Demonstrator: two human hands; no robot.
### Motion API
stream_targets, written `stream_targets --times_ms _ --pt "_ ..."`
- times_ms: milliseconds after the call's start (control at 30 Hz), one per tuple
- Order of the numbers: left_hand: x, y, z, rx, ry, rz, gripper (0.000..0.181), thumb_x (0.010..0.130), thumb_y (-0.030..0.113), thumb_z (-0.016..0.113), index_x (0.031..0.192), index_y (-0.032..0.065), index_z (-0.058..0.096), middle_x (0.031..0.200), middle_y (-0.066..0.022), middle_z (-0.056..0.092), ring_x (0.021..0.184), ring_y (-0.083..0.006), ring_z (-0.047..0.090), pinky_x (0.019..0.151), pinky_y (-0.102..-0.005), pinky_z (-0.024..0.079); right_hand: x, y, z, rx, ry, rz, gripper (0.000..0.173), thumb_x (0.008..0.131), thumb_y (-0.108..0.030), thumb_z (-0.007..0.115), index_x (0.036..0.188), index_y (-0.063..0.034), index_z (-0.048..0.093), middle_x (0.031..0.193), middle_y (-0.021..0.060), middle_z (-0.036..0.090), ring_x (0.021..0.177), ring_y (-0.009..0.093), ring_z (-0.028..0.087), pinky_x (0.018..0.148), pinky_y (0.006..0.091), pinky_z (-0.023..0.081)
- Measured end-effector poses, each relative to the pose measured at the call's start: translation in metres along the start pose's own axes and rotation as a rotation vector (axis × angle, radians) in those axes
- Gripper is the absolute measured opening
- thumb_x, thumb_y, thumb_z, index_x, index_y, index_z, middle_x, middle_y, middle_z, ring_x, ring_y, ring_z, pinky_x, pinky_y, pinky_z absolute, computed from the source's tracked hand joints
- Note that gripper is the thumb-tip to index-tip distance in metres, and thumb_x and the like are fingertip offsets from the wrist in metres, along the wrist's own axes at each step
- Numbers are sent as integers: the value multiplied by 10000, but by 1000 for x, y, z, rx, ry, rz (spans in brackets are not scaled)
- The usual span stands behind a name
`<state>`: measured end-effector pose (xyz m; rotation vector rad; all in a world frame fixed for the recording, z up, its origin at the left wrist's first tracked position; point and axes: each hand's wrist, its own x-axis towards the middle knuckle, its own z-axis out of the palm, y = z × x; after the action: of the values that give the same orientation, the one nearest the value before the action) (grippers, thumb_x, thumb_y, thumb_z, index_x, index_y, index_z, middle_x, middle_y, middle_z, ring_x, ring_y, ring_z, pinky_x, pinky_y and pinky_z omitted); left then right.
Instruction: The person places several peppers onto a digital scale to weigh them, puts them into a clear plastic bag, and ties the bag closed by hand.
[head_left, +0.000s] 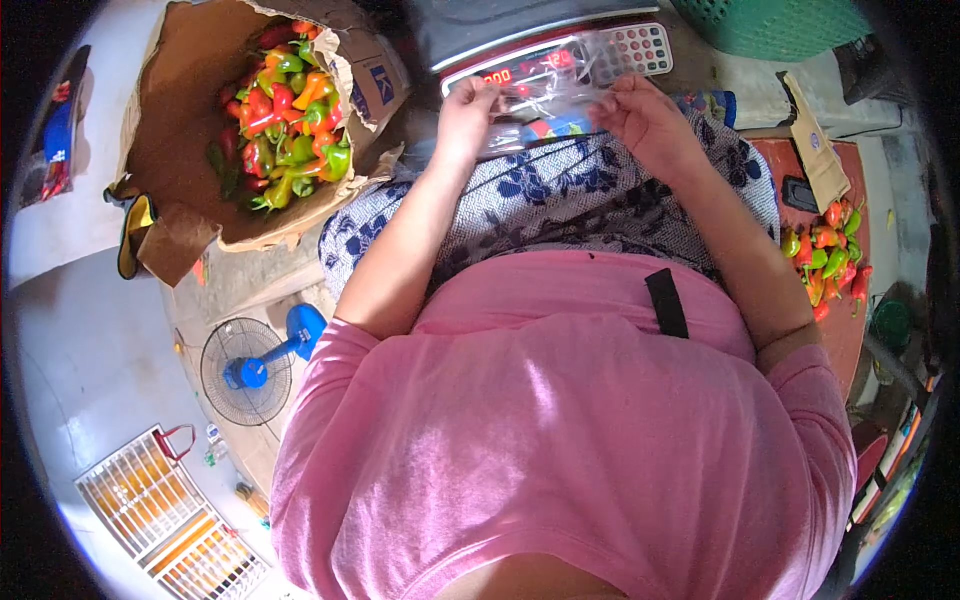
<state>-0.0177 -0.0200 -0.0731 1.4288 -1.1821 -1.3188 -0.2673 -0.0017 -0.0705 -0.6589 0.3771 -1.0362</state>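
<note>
A thin clear plastic bag (551, 96) is stretched between my two hands above my lap. The fingertips of my left hand (469, 109) pinch its left side. Its right side is between the fingers of my right hand (645, 124). Right behind the bag is an electronic scale (654, 54), with lit red digits and a keypad, partly seen through the film. More clear plastic (502, 140) lies below my left hand, near a colourful printed item (559, 127). A torn cardboard box (169, 112) of red, green and orange peppers (289, 112) stands to my left.
More peppers (829, 255) lie to the right on a red surface (832, 352), near a dark phone-like object (799, 193) and a cardboard piece (814, 142). A green perforated basket (772, 26) is at the upper right. A blue fan (247, 371) stands at lower left.
</note>
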Motion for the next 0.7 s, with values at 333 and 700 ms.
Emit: stream_targets --times_ms 333,700 --pt "-19 12 10 -442 -260 -109 193 863 57 485 1038 1 545 874 -51 610 770 -122 582 670 -236 455 2 21 2 -1168 0 30 132 875 -154 585 967 -59 584 865 10 563 778 84 508 693 234 421" --pt "-15 2 20 23 -370 -40 222 808 141 683 976 45 574 814 -22 628 707 -40 543 611 -199 425 8 12 -29 69 2 172 175 874 -132 569 993 -6 590 947 59 611 874 141 582 783 281 472"
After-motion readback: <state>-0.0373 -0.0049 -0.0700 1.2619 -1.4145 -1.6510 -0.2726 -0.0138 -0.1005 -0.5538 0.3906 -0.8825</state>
